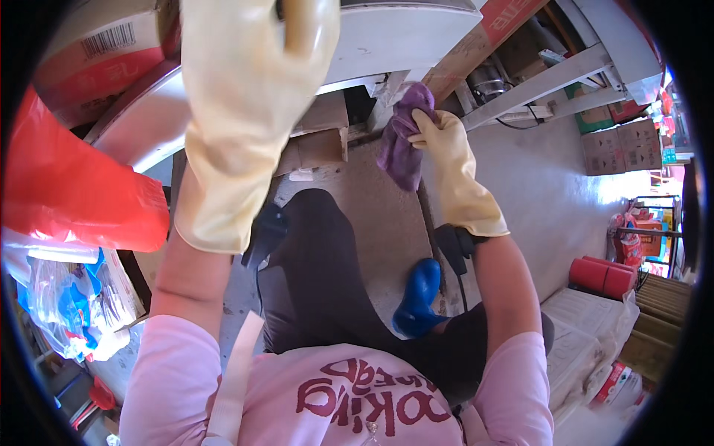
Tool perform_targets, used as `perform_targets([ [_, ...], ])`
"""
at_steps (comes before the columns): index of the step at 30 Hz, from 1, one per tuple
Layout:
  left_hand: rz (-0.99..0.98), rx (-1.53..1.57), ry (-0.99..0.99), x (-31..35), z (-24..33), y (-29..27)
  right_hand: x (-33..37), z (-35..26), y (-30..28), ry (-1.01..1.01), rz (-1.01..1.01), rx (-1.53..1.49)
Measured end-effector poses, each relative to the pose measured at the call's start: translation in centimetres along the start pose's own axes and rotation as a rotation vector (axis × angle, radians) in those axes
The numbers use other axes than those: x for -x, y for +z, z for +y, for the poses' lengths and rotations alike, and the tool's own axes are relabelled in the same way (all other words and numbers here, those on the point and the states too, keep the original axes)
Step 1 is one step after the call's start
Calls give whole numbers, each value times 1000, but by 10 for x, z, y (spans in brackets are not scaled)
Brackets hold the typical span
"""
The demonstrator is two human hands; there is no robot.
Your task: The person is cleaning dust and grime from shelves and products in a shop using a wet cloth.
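My right hand (439, 134), in a cream rubber glove, pinches a crumpled purple cloth (405, 141). The cloth hangs in front of the white counter, over the floor. My left hand (256, 59) wears a matching glove and is raised close to the camera at the upper left. Its thumb partly shows, but the other fingers run past the top edge, so its grip is hidden. Behind that hand lies the white counter (394, 37), and I cannot tell whether the hand touches it.
Cardboard boxes (111, 44) stand at the upper left, above a red plastic bag (82, 186). An open carton (316, 145) sits under the counter. My blue boot (418, 297) is on the floor. White foam boxes (569, 327) and a red roll (602, 278) lie at the right.
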State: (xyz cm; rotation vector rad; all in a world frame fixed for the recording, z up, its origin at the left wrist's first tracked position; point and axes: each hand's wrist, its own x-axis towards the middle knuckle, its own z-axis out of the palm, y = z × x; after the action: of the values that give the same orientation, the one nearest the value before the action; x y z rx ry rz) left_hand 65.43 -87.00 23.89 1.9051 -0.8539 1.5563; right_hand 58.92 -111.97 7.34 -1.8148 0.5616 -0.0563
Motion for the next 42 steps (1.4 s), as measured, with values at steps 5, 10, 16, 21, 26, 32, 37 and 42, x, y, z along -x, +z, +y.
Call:
perform_targets([
  [5,-609,595,-491,66,57,-24,17,-25,-20,35,-154,-39],
  [10,-845,756,-970,147,96,23,33,-31,-35,138,-510,-132],
  [16,-981,934,-1688,182,84,52,73,-48,-69,17,-410,336],
  [21,-849,456,-1419,204,63,101,138,-96,-115,59,-440,630],
  [26,-583,197,-996,243,57,160,184,-110,-134,-113,-382,694],
  [32,-1206,30,-1002,237,67,158,189,-105,-140,-137,-352,669],
  [37,-1277,-42,-1511,242,62,160,186,-96,-151,-213,-326,671],
  [42,-514,87,-1523,239,59,155,186,-97,-153,-252,-265,638],
])
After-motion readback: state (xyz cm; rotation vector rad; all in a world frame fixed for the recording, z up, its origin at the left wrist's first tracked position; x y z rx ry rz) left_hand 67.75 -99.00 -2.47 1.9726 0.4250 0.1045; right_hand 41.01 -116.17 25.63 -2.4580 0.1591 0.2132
